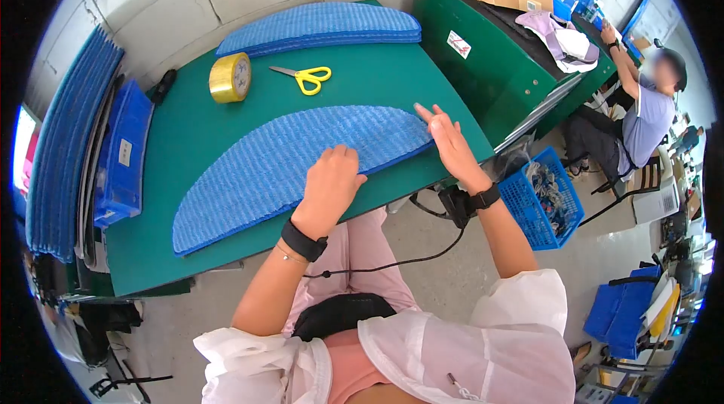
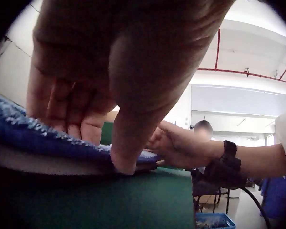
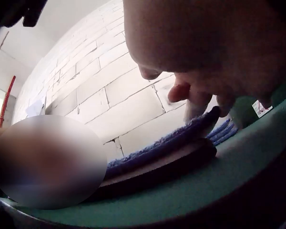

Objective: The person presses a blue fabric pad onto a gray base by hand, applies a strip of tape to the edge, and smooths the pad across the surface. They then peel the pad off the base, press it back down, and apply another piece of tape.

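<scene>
A ribbed blue half-moon mat (image 1: 279, 155) lies on the green table with its straight edge toward the person. Near the middle of that edge is the left hand (image 1: 332, 182); its bent fingers (image 2: 88, 126) rest on the fuzzy top while the thumb comes down over the front edge. At the mat's right tip is the right hand (image 1: 452, 146), its fingers mostly extended. From the right wrist, the blue tip (image 3: 210, 117) stands slightly apart from a darker layer (image 3: 200, 151) beneath, with the right hand's fingers (image 3: 198, 105) right at the tip.
Yellow tape (image 1: 230, 78), yellow-handled scissors (image 1: 311, 80) and a stack of similar mats (image 1: 324, 27) are behind. More mats (image 1: 72, 148) stand at the left beside a blue bin (image 1: 124, 155). A blue basket (image 1: 539, 200) sits on the floor; a seated person (image 1: 652, 114) is farther right.
</scene>
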`<move>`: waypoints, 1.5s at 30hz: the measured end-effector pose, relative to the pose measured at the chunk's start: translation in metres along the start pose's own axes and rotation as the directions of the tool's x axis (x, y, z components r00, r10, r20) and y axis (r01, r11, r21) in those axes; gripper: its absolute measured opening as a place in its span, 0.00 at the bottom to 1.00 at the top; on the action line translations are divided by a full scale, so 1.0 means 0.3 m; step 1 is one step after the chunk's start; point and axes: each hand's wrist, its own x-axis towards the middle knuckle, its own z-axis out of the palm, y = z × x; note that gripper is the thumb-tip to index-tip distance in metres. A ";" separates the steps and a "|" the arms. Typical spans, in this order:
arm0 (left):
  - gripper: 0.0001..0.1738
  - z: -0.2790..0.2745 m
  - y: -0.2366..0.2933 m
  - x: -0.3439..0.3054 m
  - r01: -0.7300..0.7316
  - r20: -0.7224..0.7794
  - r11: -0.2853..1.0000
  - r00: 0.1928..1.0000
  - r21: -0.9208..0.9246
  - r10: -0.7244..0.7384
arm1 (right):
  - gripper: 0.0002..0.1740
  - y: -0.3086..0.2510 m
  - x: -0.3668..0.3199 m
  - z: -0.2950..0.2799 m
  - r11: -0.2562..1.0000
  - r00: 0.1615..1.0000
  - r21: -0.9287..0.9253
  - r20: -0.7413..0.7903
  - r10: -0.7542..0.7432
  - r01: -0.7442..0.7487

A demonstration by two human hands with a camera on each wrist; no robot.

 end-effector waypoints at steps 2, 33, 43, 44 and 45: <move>0.16 0.002 -0.003 -0.006 -0.011 -0.015 1.000 1.000 0.007 0.011 | 0.27 -0.006 -0.002 -0.005 1.000 1.000 -0.002 0.005 0.010 -0.010; 0.35 -0.077 -0.124 -0.142 0.163 0.190 0.968 0.962 0.189 -0.199 | 0.26 0.040 0.087 0.019 0.999 0.986 -0.049 0.168 -0.012 0.020; 0.35 -0.064 -0.136 -0.148 0.123 0.121 0.976 0.982 0.182 -0.146 | 0.20 -0.059 0.074 0.048 0.942 0.973 -0.241 0.064 -0.223 0.232; 0.35 -0.064 -0.136 -0.149 0.120 0.119 0.976 0.983 0.180 -0.142 | 0.18 -0.058 0.070 0.062 0.914 0.966 -0.314 0.107 -0.235 0.257; 0.35 -0.064 -0.135 -0.148 0.119 0.119 0.977 0.983 0.179 -0.142 | 0.18 -0.056 0.065 0.071 0.914 0.966 -0.314 0.107 -0.234 0.256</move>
